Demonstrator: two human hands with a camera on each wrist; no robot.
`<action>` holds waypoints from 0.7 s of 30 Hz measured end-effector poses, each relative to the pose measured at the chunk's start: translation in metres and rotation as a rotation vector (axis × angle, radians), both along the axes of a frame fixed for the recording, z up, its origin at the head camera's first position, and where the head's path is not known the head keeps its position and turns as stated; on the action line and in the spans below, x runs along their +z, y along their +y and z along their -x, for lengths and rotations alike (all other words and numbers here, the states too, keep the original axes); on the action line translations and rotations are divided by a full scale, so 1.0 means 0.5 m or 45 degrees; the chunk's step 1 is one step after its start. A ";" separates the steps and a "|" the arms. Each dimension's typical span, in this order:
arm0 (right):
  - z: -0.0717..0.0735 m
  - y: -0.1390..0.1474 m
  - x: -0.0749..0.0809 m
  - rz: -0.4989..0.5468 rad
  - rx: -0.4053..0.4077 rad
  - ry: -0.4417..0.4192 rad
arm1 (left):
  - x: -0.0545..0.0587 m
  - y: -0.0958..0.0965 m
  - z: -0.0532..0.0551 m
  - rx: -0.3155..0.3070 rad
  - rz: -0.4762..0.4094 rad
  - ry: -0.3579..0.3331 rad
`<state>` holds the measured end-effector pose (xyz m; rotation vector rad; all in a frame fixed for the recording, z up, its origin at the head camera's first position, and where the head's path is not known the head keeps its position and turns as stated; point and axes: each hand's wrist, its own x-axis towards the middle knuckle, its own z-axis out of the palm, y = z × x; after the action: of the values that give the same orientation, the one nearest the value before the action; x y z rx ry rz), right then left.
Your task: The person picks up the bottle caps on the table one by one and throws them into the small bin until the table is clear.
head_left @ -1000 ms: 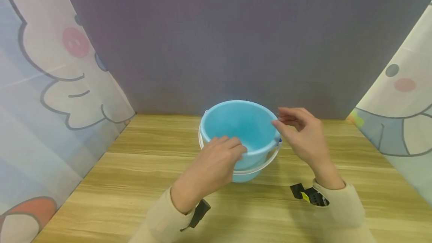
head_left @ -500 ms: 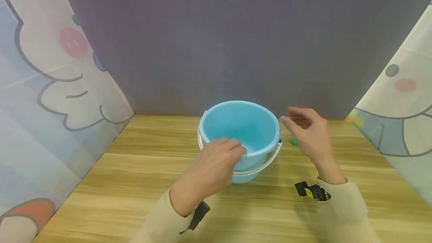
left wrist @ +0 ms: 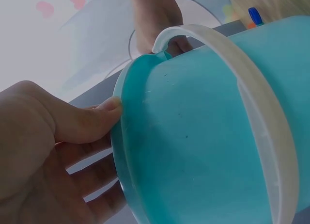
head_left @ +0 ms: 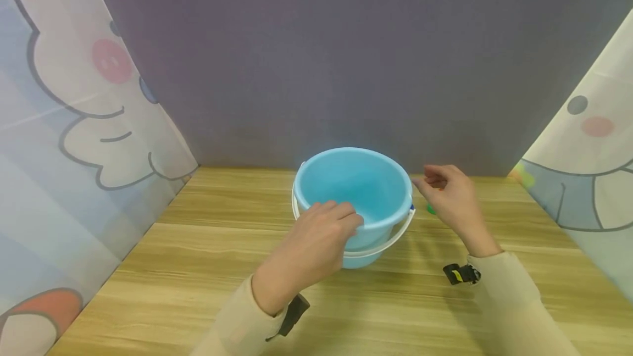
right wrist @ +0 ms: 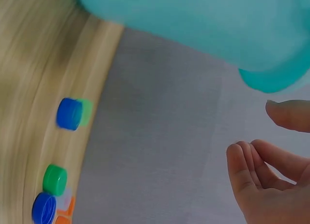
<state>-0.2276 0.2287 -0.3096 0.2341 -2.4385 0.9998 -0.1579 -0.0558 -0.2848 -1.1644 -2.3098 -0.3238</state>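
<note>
A light blue plastic bucket [head_left: 368,242] stands upright on the wooden table, its white handle [head_left: 384,247] hanging down the near side. My left hand [head_left: 316,238] grips the near rim; in the left wrist view the thumb [left wrist: 110,105] presses outside and the other fingers go behind the rim. Just off the bucket's right rim hovers my right hand [head_left: 452,199]. Its thumb [right wrist: 290,115] and bent fingers [right wrist: 240,168] stand apart in the right wrist view, with nothing visible between them. The bucket's floor is partly hidden by my left hand.
Several plastic bottle caps lie right of the bucket: a blue cap [right wrist: 69,114], a green cap [right wrist: 54,180], another blue cap [right wrist: 44,209] and orange ones [right wrist: 63,220]. A grey panel [head_left: 346,59] closes the back; printed cartoon sheets [head_left: 99,98] flank both sides.
My right hand has moved right, away from the bucket's rim, and slightly lower. A green cap has come into sight beside it. The left hand and bucket stay put.
</note>
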 end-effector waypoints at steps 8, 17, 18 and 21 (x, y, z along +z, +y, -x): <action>0.020 0.004 -0.011 -0.134 0.032 -0.111 | 0.001 0.000 -0.001 -0.001 -0.001 -0.012; 0.049 0.002 -0.032 -0.276 0.050 -0.152 | 0.002 0.001 0.000 0.003 -0.005 -0.019; 0.053 0.003 -0.034 -0.292 0.058 -0.160 | 0.002 0.000 0.000 0.002 -0.007 -0.017; 0.061 0.005 -0.042 -0.325 0.085 -0.171 | 0.002 0.000 0.001 -0.003 -0.010 -0.018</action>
<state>-0.2582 0.2310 -0.3307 0.3462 -2.6968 0.7499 -0.1582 -0.0556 -0.2837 -1.1646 -2.3175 -0.3432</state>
